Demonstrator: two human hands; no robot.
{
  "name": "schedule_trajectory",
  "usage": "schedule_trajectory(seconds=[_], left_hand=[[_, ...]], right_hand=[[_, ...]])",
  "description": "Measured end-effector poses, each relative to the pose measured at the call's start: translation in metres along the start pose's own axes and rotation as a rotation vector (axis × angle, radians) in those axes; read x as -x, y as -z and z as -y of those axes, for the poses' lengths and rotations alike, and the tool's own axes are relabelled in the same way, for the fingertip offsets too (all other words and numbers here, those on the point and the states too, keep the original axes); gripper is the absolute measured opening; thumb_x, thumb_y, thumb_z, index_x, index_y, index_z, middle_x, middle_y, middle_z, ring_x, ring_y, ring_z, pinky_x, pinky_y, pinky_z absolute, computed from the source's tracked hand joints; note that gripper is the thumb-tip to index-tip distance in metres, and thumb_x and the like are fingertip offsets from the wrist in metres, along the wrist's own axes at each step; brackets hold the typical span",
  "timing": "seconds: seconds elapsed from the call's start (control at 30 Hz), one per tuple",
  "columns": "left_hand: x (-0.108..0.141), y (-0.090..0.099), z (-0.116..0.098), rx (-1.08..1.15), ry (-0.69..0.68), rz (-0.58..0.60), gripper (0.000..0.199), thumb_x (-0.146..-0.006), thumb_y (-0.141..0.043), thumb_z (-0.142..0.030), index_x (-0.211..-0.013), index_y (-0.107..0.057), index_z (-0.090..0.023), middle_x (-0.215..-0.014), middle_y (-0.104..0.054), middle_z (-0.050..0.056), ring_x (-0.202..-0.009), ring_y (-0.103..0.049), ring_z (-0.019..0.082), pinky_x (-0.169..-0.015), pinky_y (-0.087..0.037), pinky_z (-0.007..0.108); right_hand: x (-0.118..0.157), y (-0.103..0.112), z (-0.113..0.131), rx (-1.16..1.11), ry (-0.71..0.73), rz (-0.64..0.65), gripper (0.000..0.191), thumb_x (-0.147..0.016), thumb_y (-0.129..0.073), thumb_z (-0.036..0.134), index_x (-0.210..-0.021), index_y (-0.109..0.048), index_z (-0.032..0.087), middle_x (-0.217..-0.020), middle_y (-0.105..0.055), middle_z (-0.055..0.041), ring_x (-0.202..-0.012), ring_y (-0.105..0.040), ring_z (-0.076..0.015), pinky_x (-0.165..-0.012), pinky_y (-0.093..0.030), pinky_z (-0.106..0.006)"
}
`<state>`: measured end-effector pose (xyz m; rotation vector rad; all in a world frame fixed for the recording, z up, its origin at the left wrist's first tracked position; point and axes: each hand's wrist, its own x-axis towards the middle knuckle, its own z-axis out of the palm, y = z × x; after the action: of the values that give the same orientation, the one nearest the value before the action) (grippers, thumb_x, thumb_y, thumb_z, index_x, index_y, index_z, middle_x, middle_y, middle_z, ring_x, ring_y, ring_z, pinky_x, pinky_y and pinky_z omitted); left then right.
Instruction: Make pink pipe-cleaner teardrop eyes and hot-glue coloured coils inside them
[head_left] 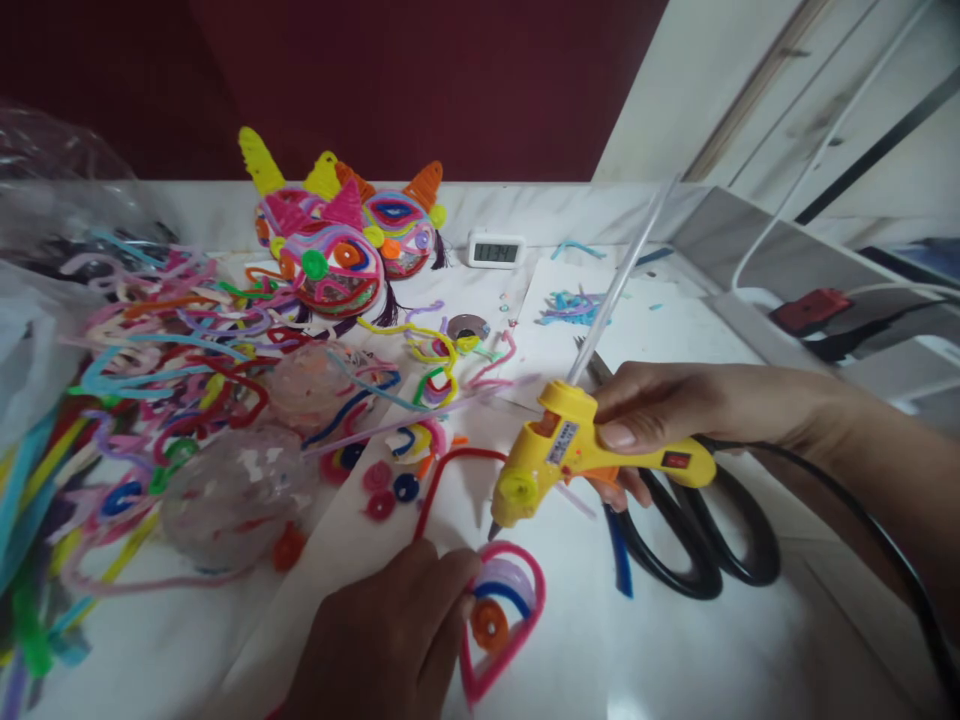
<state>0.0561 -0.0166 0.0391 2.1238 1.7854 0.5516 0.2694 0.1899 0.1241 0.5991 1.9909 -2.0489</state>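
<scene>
My right hand (660,410) is wrapped round a yellow glue gun (540,455), a clear glue stick (619,285) rising from its back. The gun's nozzle points down just above the top edge of a pink-rimmed eye shape (534,625), which has lilac and blue arcs and an orange coil inside. My left hand (390,625) pinches the left side of this eye piece. A red pipe cleaner (435,490) bends up from beside my left fingers towards the gun. Black-handled scissors (675,570) lie beneath my right hand.
Colourful pipe cleaners (187,340) are heaped on the left around clear plastic domes (240,500). Finished horned masks (337,260) stand at the back beside a white digital timer (496,250). Small coils (379,490) lie mid-table. The gun's black cable (847,490) runs right.
</scene>
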Motion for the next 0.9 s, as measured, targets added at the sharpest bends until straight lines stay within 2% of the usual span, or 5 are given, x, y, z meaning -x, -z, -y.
schedule_trajectory(seconds=[0.2, 0.57, 0.7, 0.9], left_hand=[[0.0, 0.001, 0.0, -0.021, -0.033, -0.019, 0.022, -0.09, -0.045, -0.023, -0.101, -0.063, -0.03, -0.085, -0.07, -0.001, -0.069, -0.069, 0.014, -0.065, -0.056, 0.019], [0.0, 0.001, 0.001, -0.024, -0.076, -0.101, 0.022, -0.091, -0.046, -0.03, -0.101, -0.065, -0.029, -0.08, -0.071, -0.001, -0.065, -0.069, 0.013, -0.062, -0.055, 0.017], [-0.001, 0.001, 0.0, -0.023, -0.068, -0.086, 0.023, -0.092, -0.045, -0.03, -0.1, -0.066, -0.029, -0.082, -0.07, 0.0, -0.066, -0.069, 0.013, -0.064, -0.056, 0.018], [0.002, -0.001, 0.002, -0.091, -0.089, -0.053, 0.026, -0.092, -0.042, -0.025, -0.107, -0.063, -0.03, -0.088, -0.069, 0.001, -0.069, -0.068, 0.015, -0.07, -0.057, 0.023]], right_hand=[[0.011, -0.005, -0.008, -0.099, 0.035, -0.017, 0.028, -0.091, -0.051, 0.028, -0.094, -0.069, 0.007, -0.078, -0.068, -0.0062, -0.064, -0.062, -0.0118, -0.06, -0.051, -0.021], [0.021, -0.019, -0.012, -0.138, 0.063, -0.1, 0.028, -0.089, -0.055, 0.031, -0.098, -0.069, 0.008, -0.075, -0.067, -0.0055, -0.061, -0.06, -0.0115, -0.055, -0.051, -0.021], [0.031, -0.022, -0.014, -0.154, 0.048, -0.137, 0.025, -0.09, -0.053, 0.028, -0.097, -0.069, 0.009, -0.076, -0.068, -0.0056, -0.061, -0.061, -0.0112, -0.056, -0.05, -0.021], [0.044, -0.034, -0.023, -0.232, 0.086, -0.212, 0.025, -0.089, -0.055, 0.031, -0.095, -0.07, 0.011, -0.074, -0.068, -0.0064, -0.059, -0.062, -0.013, -0.054, -0.051, -0.022]])
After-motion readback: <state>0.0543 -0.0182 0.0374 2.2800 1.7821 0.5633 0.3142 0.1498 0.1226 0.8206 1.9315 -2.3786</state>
